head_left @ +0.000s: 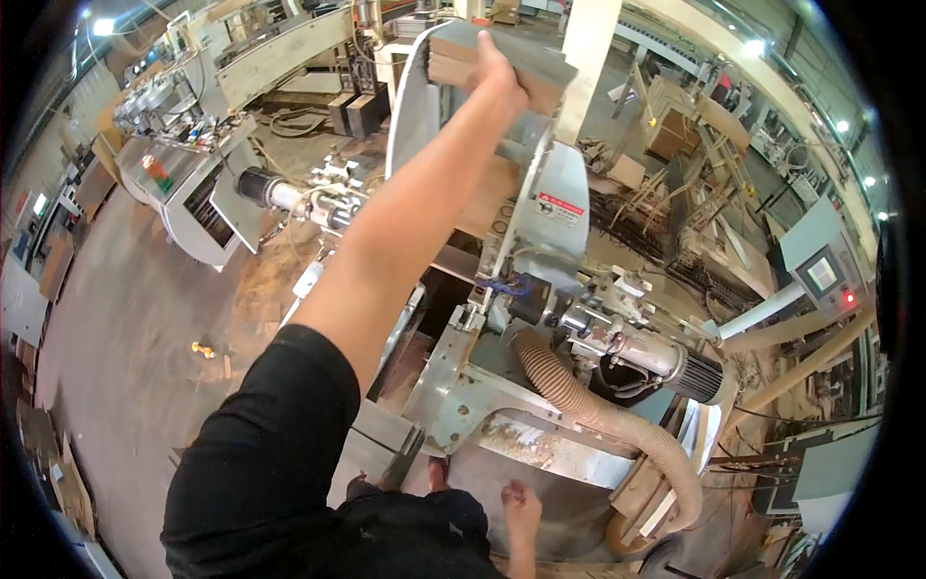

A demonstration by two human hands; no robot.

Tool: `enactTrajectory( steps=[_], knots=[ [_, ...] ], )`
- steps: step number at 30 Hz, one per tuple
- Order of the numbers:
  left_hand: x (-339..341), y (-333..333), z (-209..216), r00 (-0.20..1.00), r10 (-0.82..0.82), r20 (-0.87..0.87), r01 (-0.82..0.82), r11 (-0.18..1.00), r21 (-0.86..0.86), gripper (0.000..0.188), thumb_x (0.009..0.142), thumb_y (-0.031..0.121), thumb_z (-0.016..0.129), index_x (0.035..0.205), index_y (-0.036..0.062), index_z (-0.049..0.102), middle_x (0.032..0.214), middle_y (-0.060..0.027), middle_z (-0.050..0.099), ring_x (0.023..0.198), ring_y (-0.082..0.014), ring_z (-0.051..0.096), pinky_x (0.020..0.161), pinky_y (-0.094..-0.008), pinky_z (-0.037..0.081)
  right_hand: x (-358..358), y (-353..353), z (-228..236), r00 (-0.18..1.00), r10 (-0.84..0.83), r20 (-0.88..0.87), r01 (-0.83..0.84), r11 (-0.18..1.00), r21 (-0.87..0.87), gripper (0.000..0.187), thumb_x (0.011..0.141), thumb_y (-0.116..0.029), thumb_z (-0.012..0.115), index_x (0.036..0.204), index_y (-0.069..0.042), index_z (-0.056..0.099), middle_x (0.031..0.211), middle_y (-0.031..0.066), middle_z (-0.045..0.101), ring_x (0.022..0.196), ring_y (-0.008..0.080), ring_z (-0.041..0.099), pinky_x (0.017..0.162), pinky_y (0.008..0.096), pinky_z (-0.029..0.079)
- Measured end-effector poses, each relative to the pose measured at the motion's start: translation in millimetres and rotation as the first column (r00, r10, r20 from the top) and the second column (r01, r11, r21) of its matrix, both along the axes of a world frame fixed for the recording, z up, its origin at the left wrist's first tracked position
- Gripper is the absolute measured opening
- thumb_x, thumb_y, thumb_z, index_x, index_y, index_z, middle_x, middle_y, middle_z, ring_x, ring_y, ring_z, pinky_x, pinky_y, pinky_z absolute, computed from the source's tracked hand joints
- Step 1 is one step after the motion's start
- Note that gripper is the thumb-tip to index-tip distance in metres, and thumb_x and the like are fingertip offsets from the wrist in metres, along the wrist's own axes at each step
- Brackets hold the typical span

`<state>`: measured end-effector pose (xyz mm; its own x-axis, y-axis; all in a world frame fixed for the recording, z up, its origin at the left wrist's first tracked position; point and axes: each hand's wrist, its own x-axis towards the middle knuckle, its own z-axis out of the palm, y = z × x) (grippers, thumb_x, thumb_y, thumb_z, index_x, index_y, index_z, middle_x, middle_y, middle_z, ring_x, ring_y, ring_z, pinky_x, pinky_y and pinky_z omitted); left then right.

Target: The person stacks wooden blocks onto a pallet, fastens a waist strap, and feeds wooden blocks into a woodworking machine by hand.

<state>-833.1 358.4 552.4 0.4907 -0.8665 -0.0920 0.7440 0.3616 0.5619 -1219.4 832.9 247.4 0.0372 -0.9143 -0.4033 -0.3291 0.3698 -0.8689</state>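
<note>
My left arm reaches far forward across a woodworking machine [569, 193]. At its far end my left hand [497, 77] is closed on a stack of wooden boards [451, 60], thumb up along the front edge. The boards have a grey top and brown edges, and sit between the machine's two pale side guards. The other fingers are partly hidden by the hand itself. Low in front of my body hangs my right hand [521, 497], fingers curled in, with nothing visible in it. It is apart from the machine's near frame.
A ribbed dust hose [598, 415] curves down the machine's right side below a motor [694, 374]. At the right stands a control panel [825, 272] with a lit screen. Wood scraps [656, 198] lie beyond the right guard. Another motor [258, 186] juts out at the left.
</note>
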Motion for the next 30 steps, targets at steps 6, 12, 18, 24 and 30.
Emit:
enactTrajectory(
  steps=[6,12,18,24,30],
  knots=[
    [6.0,-37.1,-34.9,0.992,-0.091,0.09,0.055,0.937,0.345,0.056,0.091,0.053,0.033,0.121,0.0097,0.053,0.122,-0.0064,0.055,0.109,-0.0254,0.05,0.096,-0.0551,0.032,0.4,16.6,-25.7,0.995,-0.1,0.024,0.098,0.994,0.057,0.036,0.085,-0.02,0.064,0.109,0.006,0.059,0.088,0.0125,0.066,0.078,0.0144,0.063,0.071,0.0248,0.05],
    [25.3,-36.6,-99.6,0.989,0.061,0.134,-0.111,0.906,0.409,0.058,0.089,0.047,0.05,0.127,0.002,0.049,0.124,-0.0105,0.053,0.107,-0.0247,0.053,0.086,-0.0372,0.046,10.6,1.0,-13.9,0.996,-0.076,0.035,0.073,0.994,0.086,0.033,0.084,-0.015,0.064,0.11,0.004,0.059,0.089,0.0102,0.066,0.078,0.0131,0.062,0.072,0.0244,0.049],
    [12.1,-14.0,-100.2,0.982,0.0,0.191,-0.09,0.881,0.464,0.057,0.088,0.048,0.049,0.126,0.0051,0.048,0.131,-0.0095,0.047,0.117,-0.0225,0.045,0.096,-0.04,0.037,4.9,-5.4,-27.5,0.997,-0.07,0.027,0.067,0.993,0.099,0.029,0.085,-0.012,0.064,0.11,0.001,0.061,0.09,0.0092,0.066,0.079,0.0121,0.061,0.073,0.0247,0.049],
    [2.2,6.6,-79.5,0.971,-0.162,0.179,0.109,0.956,0.274,0.07,0.088,0.057,0.039,0.136,0.0065,0.038,0.142,-0.01,0.037,0.132,-0.0272,0.031,0.107,-0.0475,0.02,11.7,-7.6,-32.7,0.999,-0.04,0.018,0.039,0.998,0.057,0.03,0.086,-0.012,0.063,0.111,0.002,0.06,0.091,0.0083,0.066,0.079,0.0121,0.061,0.074,0.0243,0.049],
    [30.4,77.8,-68.5,0.857,-0.381,0.347,0.258,0.9,0.351,0.093,0.083,0.066,0.043,0.146,0.0035,0.015,0.149,-0.0209,0.019,0.138,-0.0346,0.021,0.112,-0.0478,0.009,35.0,-29.1,-12.4,0.995,0.093,0.045,-0.094,0.995,0.021,0.031,0.086,-0.014,0.063,0.114,0.001,0.059,0.088,0.0071,0.064,0.08,0.0134,0.06,0.076,0.0255,0.048]
  ],
)
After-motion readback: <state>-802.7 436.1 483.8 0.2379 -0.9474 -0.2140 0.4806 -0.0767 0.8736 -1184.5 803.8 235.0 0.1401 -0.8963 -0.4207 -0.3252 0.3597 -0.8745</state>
